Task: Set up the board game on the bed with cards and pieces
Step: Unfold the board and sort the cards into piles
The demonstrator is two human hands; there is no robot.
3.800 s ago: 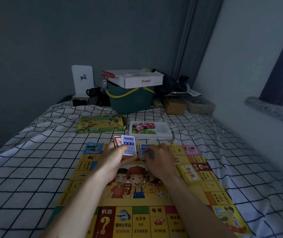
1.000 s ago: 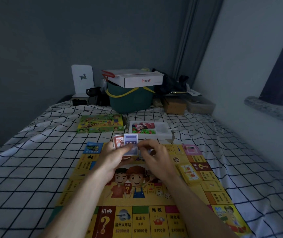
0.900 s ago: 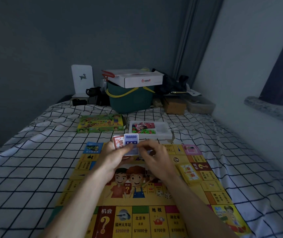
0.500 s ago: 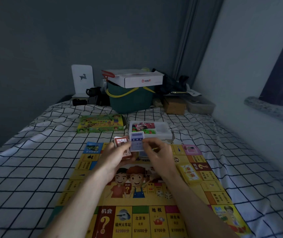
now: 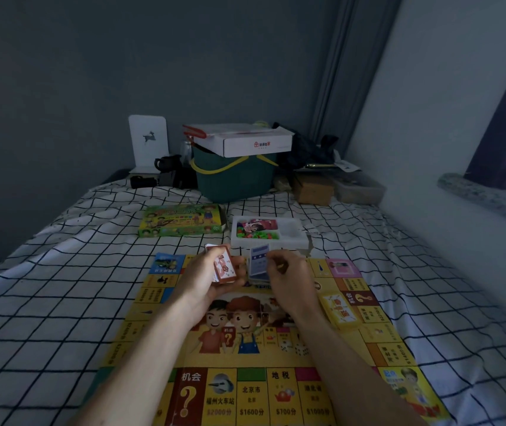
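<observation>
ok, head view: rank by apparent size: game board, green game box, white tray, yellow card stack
1. game board, by far the largest
2. green game box
3. white tray, close to the box and both lie farther away, so unsure
4. yellow card stack, smallest

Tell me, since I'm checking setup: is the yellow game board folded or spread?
Spread: the yellow game board lies flat on the checked bed sheet.

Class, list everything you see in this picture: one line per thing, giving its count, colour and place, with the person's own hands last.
game board: one, yellow, on the bed
game box: one, green, beyond the board
tray: one, white, holding small pieces, right of the box
yellow card deck: one, on the board's right side
bucket: one, dark green, at the bed's far end
carton: one, white, atop the bucket
red cards: a stack, in left hand
blue card: pinched by right hand
</observation>
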